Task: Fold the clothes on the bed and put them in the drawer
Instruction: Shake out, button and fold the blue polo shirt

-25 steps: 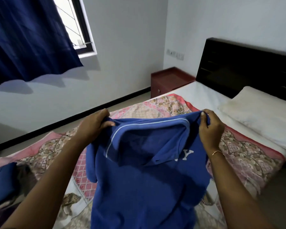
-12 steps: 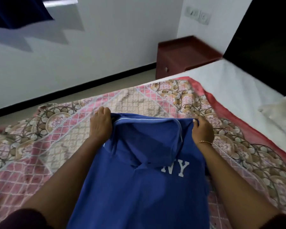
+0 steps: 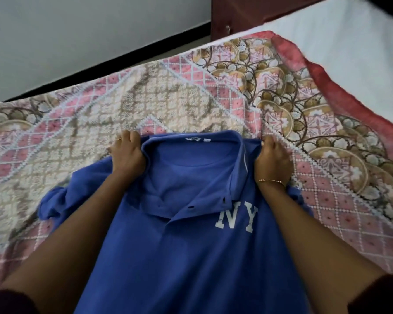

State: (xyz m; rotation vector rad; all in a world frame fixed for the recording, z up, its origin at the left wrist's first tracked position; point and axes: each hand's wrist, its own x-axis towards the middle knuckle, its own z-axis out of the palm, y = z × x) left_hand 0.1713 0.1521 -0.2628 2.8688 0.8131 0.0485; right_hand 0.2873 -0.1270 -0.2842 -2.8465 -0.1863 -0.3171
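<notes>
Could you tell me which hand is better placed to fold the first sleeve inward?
Probably the left hand: the polo shirt has its left sleeve lying bunched and exposed on the bedspread beside it, while the right hand's sleeve is mostly hidden under that forearm.

Bedroom corner seen from over the bed

A pale grey wall (image 3: 77, 30) fills the upper left, edged below by a black skirting strip (image 3: 114, 62) running diagonally. At the top centre stands a dark red wooden bedside cabinet (image 3: 247, 12). A pink and beige patterned bedspread (image 3: 168, 98) covers the bed across the middle, with a white sheet (image 3: 349, 41) bare at the upper right. The light is soft and even.
</notes>
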